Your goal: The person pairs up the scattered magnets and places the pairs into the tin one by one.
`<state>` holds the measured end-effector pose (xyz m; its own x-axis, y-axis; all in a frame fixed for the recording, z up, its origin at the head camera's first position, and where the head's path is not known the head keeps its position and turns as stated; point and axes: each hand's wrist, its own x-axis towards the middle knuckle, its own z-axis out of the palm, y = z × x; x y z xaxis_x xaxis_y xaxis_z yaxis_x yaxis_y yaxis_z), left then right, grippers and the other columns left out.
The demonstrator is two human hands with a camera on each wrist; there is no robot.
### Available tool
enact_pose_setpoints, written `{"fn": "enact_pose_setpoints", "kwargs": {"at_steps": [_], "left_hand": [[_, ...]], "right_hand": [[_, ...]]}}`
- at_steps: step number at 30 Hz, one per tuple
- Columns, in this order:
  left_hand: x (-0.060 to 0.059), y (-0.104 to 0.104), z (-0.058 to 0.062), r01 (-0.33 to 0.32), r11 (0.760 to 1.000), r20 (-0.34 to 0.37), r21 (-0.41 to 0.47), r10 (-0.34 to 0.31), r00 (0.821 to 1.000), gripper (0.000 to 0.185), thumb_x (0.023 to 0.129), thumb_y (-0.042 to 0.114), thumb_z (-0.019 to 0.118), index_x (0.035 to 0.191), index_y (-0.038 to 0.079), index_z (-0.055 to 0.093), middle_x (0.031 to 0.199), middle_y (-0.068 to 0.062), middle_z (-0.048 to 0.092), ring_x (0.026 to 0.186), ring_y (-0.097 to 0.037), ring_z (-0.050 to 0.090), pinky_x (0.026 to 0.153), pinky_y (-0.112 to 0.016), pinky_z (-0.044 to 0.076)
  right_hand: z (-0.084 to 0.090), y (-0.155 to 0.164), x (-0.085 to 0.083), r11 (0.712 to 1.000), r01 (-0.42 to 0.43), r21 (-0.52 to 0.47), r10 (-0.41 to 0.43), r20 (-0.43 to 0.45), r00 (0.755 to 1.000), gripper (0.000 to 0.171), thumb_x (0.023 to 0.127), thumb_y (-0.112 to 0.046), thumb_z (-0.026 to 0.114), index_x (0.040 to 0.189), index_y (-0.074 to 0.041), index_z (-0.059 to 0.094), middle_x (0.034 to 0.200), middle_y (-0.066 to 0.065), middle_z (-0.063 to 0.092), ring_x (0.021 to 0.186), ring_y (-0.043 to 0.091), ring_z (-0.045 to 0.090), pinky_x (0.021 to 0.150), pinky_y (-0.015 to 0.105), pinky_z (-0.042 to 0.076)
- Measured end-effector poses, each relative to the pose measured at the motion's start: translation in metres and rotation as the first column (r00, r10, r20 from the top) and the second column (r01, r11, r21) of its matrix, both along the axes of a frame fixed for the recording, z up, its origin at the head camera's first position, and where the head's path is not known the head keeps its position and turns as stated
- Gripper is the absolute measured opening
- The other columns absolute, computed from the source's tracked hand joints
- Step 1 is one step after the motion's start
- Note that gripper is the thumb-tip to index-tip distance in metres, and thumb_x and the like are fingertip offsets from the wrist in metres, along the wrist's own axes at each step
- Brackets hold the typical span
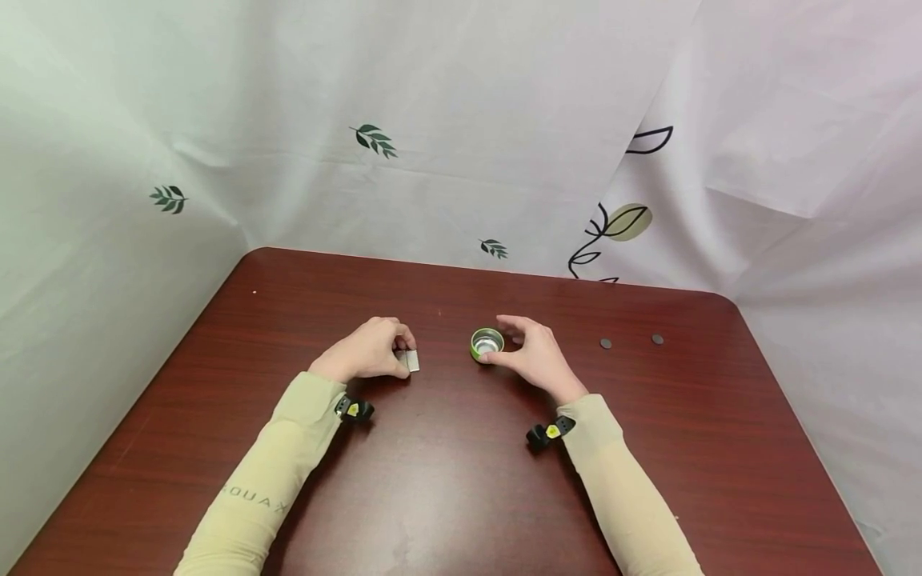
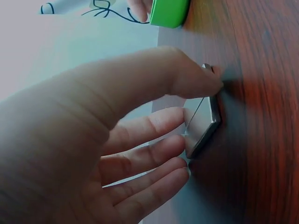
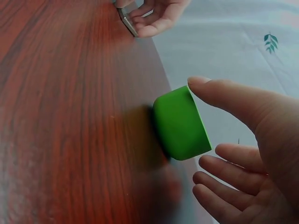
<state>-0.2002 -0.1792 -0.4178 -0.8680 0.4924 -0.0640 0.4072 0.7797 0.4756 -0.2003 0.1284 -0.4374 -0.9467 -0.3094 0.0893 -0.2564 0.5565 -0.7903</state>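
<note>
My left hand (image 1: 370, 349) holds two flat silver rectangular pieces (image 1: 413, 361) lying side by side at the left of the table's middle. In the left wrist view, the thumb is at one edge of the silver pieces (image 2: 201, 121) and the fingertips are at the opposite side. Further right, a small round tin (image 1: 487, 344), green outside and shiny metal inside, has its open top upward. The thumb of my right hand (image 1: 534, 355) is at its rim. In the right wrist view, the other fingers, loosely bent, stand just off the far side of the green tin (image 3: 182, 126).
Two small dark grey discs, a nearer disc (image 1: 606, 344) and a farther disc (image 1: 658, 339), lie on the reddish-brown table (image 1: 446, 464) to the right of the right hand. A white curtain (image 1: 446, 192) with leaf prints hangs around the table's back and sides.
</note>
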Motion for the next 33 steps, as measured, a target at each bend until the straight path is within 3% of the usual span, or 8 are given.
{"fn": "enact_pose_setpoints", "kwargs": {"at_steps": [7,15,33], "left_hand": [[-0.001,0.008,0.0,-0.03,0.999,0.053,-0.039,0.032,0.998,0.032,0.068,0.016,0.085,0.093,0.009,0.067,0.084,-0.001,0.062,0.078,-0.017,0.057,0.072,-0.032,0.051],[0.0,0.009,-0.003,-0.039,0.996,-0.004,-0.077,0.039,0.999,0.034,0.062,0.021,0.084,0.089,0.012,0.065,0.076,0.003,0.059,0.069,-0.015,0.055,0.066,-0.031,0.049],[0.005,0.005,-0.002,-0.003,1.0,-0.063,-0.011,0.003,0.998,0.035,0.059,0.018,0.082,0.089,0.012,0.065,0.079,0.003,0.061,0.07,-0.012,0.055,0.067,-0.03,0.049]], "right_hand": [[0.001,-0.003,0.001,1.0,-0.001,-0.004,0.001,0.009,1.0,0.077,0.077,-0.032,0.092,0.141,-0.005,0.06,0.136,0.008,0.062,0.115,0.028,0.063,0.098,0.044,0.051],[-0.002,-0.011,0.002,1.0,-0.017,-0.018,0.017,0.007,1.0,0.074,0.073,-0.022,0.095,0.137,-0.003,0.062,0.123,0.007,0.067,0.103,0.02,0.069,0.088,0.038,0.055],[-0.006,-0.014,-0.001,1.0,-0.008,-0.012,0.008,-0.018,1.0,0.063,0.075,-0.021,0.093,0.13,-0.004,0.067,0.114,0.005,0.07,0.097,0.017,0.07,0.085,0.036,0.056]]}}
